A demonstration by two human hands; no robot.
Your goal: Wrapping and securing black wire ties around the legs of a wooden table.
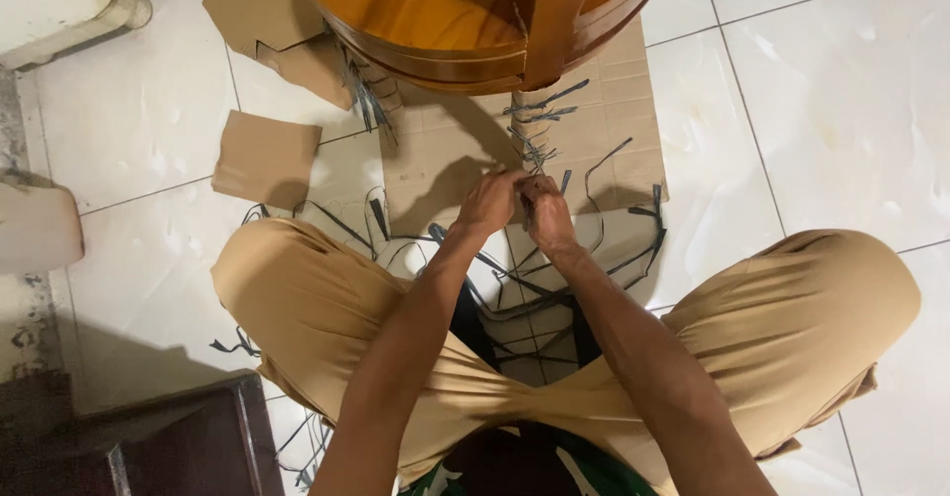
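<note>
Pinching dark strip (535, 155) between both fingers (522, 191)

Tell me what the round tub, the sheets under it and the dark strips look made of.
Tub: wood, glossy varnish, grain and shine visible. Sheets: brown cardboard, matte, torn edges. Strips: thin, dark, flexible, possibly plastic strapping or rattan; unclear.

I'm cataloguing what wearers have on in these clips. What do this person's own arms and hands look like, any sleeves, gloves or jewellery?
Both forearms are bare up to the frame's lower edge, with no sleeves in view. The left hand and right hand wear no gloves; no watch, ring or bracelet is visible, though the fingers are too small to be sure about rings.
</note>
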